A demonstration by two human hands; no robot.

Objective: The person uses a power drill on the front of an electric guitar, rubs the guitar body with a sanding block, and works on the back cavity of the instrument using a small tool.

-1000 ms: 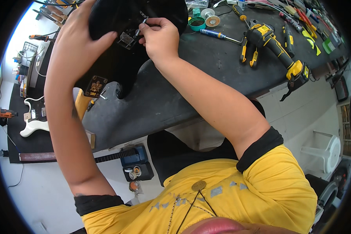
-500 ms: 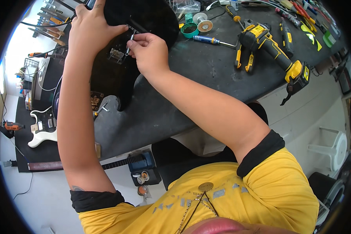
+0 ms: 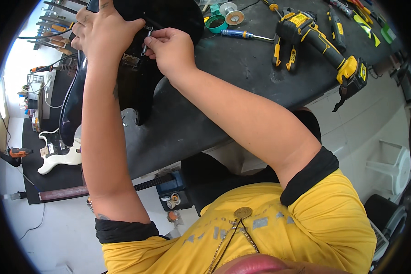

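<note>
A glossy black electric guitar body (image 3: 180,20) lies on the dark bench, with a cavity in its surface. My left hand (image 3: 106,34) grips the body, its fingers spread over the far left part and its thumb stretched toward a small metal piece in the cavity. Between thumb and fingertips, my right hand (image 3: 172,52) pinches a thin silvery coil spring (image 3: 145,45). The spring's upper end reaches the metal piece near my left thumb; whether it is hooked on, I cannot tell.
On the right of the bench lie a blue-handled screwdriver (image 3: 236,34), yellow-and-black pliers (image 3: 292,57) and a cordless drill (image 3: 347,68) at the edge. Behind are a green pot (image 3: 216,30) and a spool (image 3: 233,16). A white guitar body (image 3: 61,159) lies at left.
The black guitar body has shifted and turned, so more of its left edge shows. My right hand has moved slightly up and left with the spring; my left fingers are more bent.
</note>
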